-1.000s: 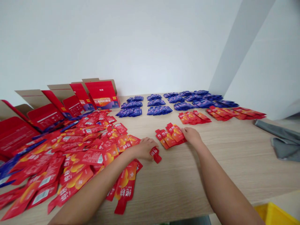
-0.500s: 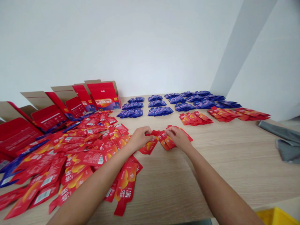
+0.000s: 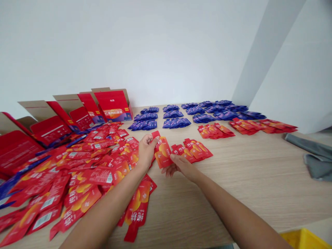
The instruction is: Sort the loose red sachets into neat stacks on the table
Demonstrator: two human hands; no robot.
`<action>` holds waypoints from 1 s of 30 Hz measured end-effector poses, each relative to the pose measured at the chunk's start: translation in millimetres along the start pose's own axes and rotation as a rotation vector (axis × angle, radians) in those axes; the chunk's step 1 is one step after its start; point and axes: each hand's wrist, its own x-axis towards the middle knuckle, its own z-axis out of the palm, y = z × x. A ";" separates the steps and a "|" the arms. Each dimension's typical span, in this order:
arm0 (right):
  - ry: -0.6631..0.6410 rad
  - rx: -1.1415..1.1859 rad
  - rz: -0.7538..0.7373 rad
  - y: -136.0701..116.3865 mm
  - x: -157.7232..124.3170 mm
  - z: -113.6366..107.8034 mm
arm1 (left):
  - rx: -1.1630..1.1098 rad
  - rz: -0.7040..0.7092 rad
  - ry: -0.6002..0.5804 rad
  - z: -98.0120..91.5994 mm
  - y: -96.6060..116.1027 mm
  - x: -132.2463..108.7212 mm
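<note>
A red sachet [image 3: 163,152] with orange fruit print is held up between my two hands, its narrow tab at the top. My left hand [image 3: 147,148] pinches it near the upper left corner, thumb on the front. At its lower right edge, my right hand [image 3: 178,166] grips it with the thumb in front and the fingers behind. Just right of it, a row of overlapping red sachets [image 3: 193,150] lies on the table. To the left spreads a large loose pile of red sachets [image 3: 88,173], and one sachet [image 3: 138,204] lies at its near edge.
Open red cartons [image 3: 114,103] stand along the back left. Several blue sachet bundles [image 3: 176,122] sit in rows at the back, with red bundles [image 3: 215,130] nearer. Grey cloth [image 3: 317,162] lies at the right, a yellow bin [image 3: 306,238] below the table edge.
The left hand has raised a sachet from the table and turned its front toward me. My right hand has moved left off the row onto that sachet's lower edge.
</note>
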 end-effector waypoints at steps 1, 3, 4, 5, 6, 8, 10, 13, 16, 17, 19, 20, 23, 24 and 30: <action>0.030 -0.048 0.001 1.4 0.7 2.1 | -0.002 -0.013 -0.007 1.0 0.0 -1.6; 0.076 -0.129 -0.007 2.9 1.5 4.5 | -0.030 -0.059 -0.029 4.0 0.3 -6.2; 0.094 -0.155 -0.012 2.8 1.5 4.4 | -0.054 -0.089 -0.050 5.9 0.5 -8.9; 0.116 -0.177 -0.017 2.0 1.2 3.2 | -0.078 -0.119 -0.088 7.9 0.6 -11.8; 0.147 -0.203 -0.022 0.7 0.6 1.0 | -0.094 -0.150 -0.150 9.9 0.5 -14.9; 0.233 -0.280 -0.041 -3.0 -1.0 -4.9 | -0.078 -0.216 -0.315 13.7 -0.6 -21.1; 0.322 -0.382 -0.081 -6.7 -2.6 -10.6 | -0.022 -0.277 -0.459 16.6 -3.3 -26.8; 0.419 -0.459 -0.155 -10.2 -3.6 -14.4 | 0.002 -0.368 -0.586 18.9 -9.1 -32.7; 0.399 -0.410 -0.126 -12.3 -3.2 -14.0 | -0.020 -0.387 -0.654 17.2 -14.6 -34.0; 0.379 -0.398 -0.100 -13.5 -3.1 -14.5 | -0.010 -0.385 -0.663 15.1 -16.1 -33.4; 0.381 -0.429 -0.056 -17.7 -3.8 -18.8 | 0.047 -0.409 -0.688 6.9 -18.0 -31.9; 0.416 -0.475 -0.041 -21.1 -4.8 -23.3 | 0.090 -0.430 -0.704 0.5 -17.9 -31.6; 0.625 -0.709 0.001 -34.8 -10.5 -44.9 | 0.260 -0.432 -0.727 -28.3 -9.2 -36.9; 0.690 -0.807 0.039 -39.8 -13.0 -53.3 | 0.332 -0.392 -0.724 -40.2 -3.1 -41.8; 0.537 -1.250 0.445 -51.3 -20.6 -79.8 | 0.879 -0.175 -0.901 -104.6 38.2 -97.3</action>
